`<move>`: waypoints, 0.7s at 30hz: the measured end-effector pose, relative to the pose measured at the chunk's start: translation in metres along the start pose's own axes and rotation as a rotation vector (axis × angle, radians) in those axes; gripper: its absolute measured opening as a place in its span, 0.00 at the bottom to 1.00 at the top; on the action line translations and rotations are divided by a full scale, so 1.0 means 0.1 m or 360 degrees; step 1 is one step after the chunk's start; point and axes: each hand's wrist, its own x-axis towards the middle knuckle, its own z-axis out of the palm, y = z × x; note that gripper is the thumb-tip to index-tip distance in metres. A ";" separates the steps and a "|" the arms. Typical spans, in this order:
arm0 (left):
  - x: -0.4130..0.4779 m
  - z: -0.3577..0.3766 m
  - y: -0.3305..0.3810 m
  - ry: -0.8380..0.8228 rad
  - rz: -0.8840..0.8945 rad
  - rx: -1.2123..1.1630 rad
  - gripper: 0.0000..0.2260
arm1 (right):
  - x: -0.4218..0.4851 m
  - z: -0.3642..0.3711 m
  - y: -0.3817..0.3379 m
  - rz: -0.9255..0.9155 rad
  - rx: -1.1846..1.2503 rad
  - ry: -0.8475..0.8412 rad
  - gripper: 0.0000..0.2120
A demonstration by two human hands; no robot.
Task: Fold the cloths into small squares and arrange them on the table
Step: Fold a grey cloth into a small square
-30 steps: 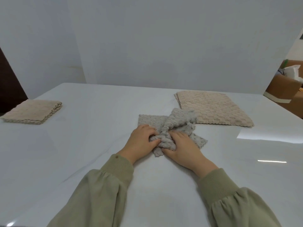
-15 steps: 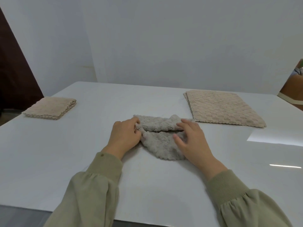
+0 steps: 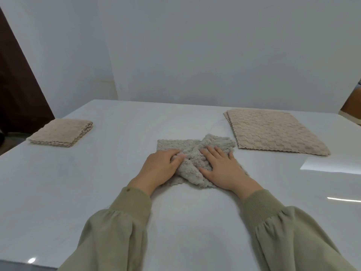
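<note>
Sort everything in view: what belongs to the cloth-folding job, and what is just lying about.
Job: grey cloth, gripped by left hand, pressed by right hand; folded beige stack; flat beige cloths; table.
Lying about: brown object at right edge; dark panel at left.

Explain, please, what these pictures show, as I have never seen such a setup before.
There is no machine here: a person works with two bare hands. Every picture comes from one camera worn on the head, looking forward and down. On the white table lies a crumpled grey cloth. The left hand grips a bunch of it; the right hand presses flat on it. At the far left sits a small folded beige stack; at the right lie larger beige cloths, flat.
</note>
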 end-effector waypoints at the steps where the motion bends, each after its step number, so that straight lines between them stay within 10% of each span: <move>1: 0.00 -0.01 0.00 -0.0004 0.0011 0.0032 0.21 | 0.05 0.00 0.01 0.0003 0.0014 0.0020 0.32; 11: 0.03 -0.03 -0.11 0.0007 0.0079 -0.0277 0.19 | -0.11 -0.18 -0.33 -0.0008 0.0533 0.0827 0.31; 15: 0.07 -0.11 -0.20 0.0205 -0.0178 -0.0582 0.16 | -0.15 -0.07 -0.60 0.0009 0.0258 0.0299 0.30; 21: 0.34 -0.06 -0.44 0.0440 -0.0482 0.0008 0.16 | -0.14 0.07 -0.61 -0.0001 -0.0011 -0.0024 0.34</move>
